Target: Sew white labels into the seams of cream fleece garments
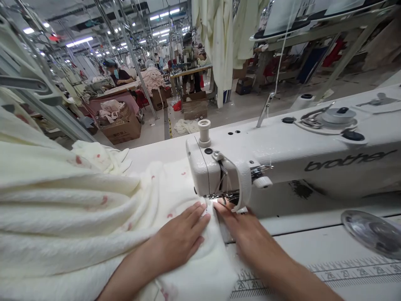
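L hand (183,232) flat on cream fabric (78,213); R hand (246,228) by sewing mach. (266,140); carton (123,131) in bkgd

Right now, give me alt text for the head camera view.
A left hand lies on pale cloth with reddish marks, while the right hand reaches under the head of a white sewing machine. Beyond are workers, boxes and hanging garments.

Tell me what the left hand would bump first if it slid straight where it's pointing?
Probably the sewing machine head, low down, just beyond the left hand; depth is unclear, so it might slip underneath.
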`<move>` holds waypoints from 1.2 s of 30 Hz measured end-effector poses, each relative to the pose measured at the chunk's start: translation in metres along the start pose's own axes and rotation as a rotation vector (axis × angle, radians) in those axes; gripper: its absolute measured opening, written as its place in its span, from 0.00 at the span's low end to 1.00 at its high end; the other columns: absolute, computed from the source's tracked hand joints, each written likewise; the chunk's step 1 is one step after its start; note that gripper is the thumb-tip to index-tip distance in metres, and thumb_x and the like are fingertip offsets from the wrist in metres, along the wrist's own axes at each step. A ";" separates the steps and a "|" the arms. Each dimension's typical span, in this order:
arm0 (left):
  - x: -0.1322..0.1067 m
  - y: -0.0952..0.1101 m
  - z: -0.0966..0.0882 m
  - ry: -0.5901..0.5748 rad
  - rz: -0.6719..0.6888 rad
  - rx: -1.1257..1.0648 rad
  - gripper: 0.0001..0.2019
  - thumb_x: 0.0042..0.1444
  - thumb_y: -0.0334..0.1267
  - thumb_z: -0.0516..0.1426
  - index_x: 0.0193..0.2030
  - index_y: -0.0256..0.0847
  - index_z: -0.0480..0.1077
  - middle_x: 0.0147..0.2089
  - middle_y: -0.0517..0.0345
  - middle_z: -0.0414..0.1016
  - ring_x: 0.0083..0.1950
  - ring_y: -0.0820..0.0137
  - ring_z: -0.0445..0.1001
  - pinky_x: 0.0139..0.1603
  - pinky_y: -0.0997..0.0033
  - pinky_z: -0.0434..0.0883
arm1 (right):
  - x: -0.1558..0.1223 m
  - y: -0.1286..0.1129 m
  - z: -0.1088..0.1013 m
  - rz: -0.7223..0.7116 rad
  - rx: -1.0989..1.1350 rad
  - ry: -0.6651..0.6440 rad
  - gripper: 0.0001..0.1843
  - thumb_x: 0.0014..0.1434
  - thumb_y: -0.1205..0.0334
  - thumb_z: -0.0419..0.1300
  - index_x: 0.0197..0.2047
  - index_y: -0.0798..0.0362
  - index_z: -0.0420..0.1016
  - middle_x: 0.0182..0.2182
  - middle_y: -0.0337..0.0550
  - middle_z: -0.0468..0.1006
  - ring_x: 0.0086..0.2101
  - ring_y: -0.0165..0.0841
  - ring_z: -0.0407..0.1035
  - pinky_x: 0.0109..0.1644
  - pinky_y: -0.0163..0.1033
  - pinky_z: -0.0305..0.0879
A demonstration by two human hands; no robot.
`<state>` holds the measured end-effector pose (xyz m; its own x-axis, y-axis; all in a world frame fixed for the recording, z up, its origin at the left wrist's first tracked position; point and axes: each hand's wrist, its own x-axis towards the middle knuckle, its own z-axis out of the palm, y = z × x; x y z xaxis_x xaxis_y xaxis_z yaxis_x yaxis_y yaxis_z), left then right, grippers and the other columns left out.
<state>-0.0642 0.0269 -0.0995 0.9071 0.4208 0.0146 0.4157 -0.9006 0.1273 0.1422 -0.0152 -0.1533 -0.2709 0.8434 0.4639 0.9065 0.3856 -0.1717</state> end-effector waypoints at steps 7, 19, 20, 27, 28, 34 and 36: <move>-0.003 -0.003 0.000 -0.031 -0.024 -0.005 0.24 0.64 0.35 0.47 0.65 0.30 0.52 0.67 0.39 0.55 0.69 0.58 0.52 0.65 0.57 0.62 | -0.016 -0.023 0.002 -0.021 -0.104 0.141 0.27 0.57 0.81 0.41 0.54 0.57 0.69 0.48 0.50 0.71 0.48 0.39 0.64 0.51 0.46 0.61; 0.000 -0.006 -0.005 -0.002 -0.039 -0.040 0.23 0.63 0.34 0.47 0.64 0.36 0.54 0.65 0.40 0.60 0.66 0.58 0.59 0.61 0.56 0.67 | -0.011 -0.023 -0.003 0.037 -0.045 0.136 0.29 0.56 0.82 0.41 0.53 0.53 0.69 0.46 0.47 0.72 0.49 0.37 0.64 0.52 0.44 0.61; 0.000 -0.006 -0.005 -0.007 -0.038 -0.039 0.23 0.63 0.34 0.47 0.64 0.36 0.54 0.65 0.40 0.59 0.66 0.58 0.59 0.61 0.56 0.68 | -0.011 -0.023 -0.003 0.034 -0.041 0.144 0.29 0.56 0.82 0.41 0.54 0.53 0.69 0.47 0.47 0.72 0.49 0.37 0.63 0.52 0.44 0.61; 0.001 -0.012 -0.003 -0.047 -0.049 -0.044 0.22 0.64 0.36 0.47 0.64 0.35 0.53 0.65 0.41 0.58 0.67 0.58 0.57 0.63 0.56 0.65 | -0.012 -0.022 -0.004 0.050 -0.043 0.135 0.29 0.56 0.82 0.41 0.55 0.54 0.69 0.47 0.48 0.71 0.50 0.38 0.63 0.52 0.44 0.62; 0.003 -0.014 -0.002 -0.038 -0.051 -0.041 0.21 0.64 0.37 0.47 0.63 0.35 0.54 0.64 0.41 0.58 0.67 0.58 0.57 0.63 0.55 0.65 | -0.011 -0.022 -0.004 0.046 -0.045 0.130 0.29 0.56 0.83 0.41 0.55 0.54 0.69 0.47 0.48 0.71 0.50 0.38 0.63 0.52 0.44 0.63; 0.011 -0.025 -0.001 0.033 -0.045 -0.040 0.16 0.64 0.36 0.47 0.57 0.36 0.60 0.54 0.44 0.68 0.59 0.60 0.66 0.62 0.54 0.66 | -0.019 -0.024 0.006 0.145 -0.006 0.110 0.33 0.54 0.85 0.39 0.56 0.52 0.67 0.51 0.48 0.69 0.55 0.39 0.59 0.54 0.47 0.64; 0.012 -0.027 0.000 0.052 -0.046 -0.044 0.16 0.64 0.36 0.47 0.57 0.36 0.59 0.54 0.44 0.68 0.58 0.61 0.66 0.61 0.54 0.67 | -0.025 -0.023 0.009 0.158 0.014 0.073 0.34 0.54 0.85 0.39 0.58 0.51 0.65 0.53 0.49 0.67 0.56 0.40 0.57 0.53 0.48 0.66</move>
<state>-0.0645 0.0558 -0.1025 0.8821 0.4673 0.0589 0.4521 -0.8751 0.1724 0.1249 -0.0421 -0.1685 -0.1002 0.8647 0.4922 0.9312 0.2558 -0.2597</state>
